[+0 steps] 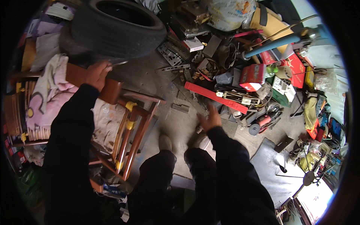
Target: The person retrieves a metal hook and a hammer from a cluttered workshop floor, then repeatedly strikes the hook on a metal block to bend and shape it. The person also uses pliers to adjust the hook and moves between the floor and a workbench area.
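My left hand (98, 75) is closed around a thin metal piece (120, 63), whose end sticks out to the right; its kind is too small to tell. Just below that hand is a reddish-brown beam (111, 92) lying across a wooden chair (137, 140). A pink and white blanket (56, 99) drapes over the chair. My right hand (210, 119) hangs over the floor with its fingers apart and nothing visible in it. Closest to it lies a long red bar (215, 97), beyond its fingertips. A small dark metal piece (180, 108) lies to its left.
Black tyres (112, 37) are stacked at the far left. Loose hardware, a red tin (253, 77) and a blue pipe (273, 45) crowd the far right. An angle grinder (262, 123) lies right of the red bar. A grey sheet (268, 161) covers floor at the near right.
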`<state>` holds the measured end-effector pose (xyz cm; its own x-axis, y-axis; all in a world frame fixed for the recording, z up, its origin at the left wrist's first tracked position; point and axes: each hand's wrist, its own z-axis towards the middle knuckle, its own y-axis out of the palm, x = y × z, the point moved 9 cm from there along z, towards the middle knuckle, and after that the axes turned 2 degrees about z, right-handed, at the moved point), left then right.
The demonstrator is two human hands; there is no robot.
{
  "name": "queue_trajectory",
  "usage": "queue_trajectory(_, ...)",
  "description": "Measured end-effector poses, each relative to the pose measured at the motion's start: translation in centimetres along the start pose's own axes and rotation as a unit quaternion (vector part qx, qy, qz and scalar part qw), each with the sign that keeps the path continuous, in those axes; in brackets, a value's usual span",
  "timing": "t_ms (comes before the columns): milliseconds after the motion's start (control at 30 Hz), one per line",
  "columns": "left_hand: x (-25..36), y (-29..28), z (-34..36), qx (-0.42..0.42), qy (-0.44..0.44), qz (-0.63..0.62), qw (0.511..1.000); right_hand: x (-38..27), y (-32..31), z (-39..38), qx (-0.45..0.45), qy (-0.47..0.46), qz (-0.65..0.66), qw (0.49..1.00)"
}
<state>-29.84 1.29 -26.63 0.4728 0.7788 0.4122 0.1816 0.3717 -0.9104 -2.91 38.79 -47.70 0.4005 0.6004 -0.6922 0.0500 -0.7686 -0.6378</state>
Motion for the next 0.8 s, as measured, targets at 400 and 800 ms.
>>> queue_trajectory(400,-0.9,1.9,-1.6,0.02,-0.029,-0.079,0.996,6.5,1.9,28.1,0.226,0.06,-0.099,0.967)
queue_trajectory(800,-1.6,1.6,-2.1,0.013,-0.047,-0.045,0.998,6.7,2.8,30.5,0.131,0.098,-0.258,0.952)
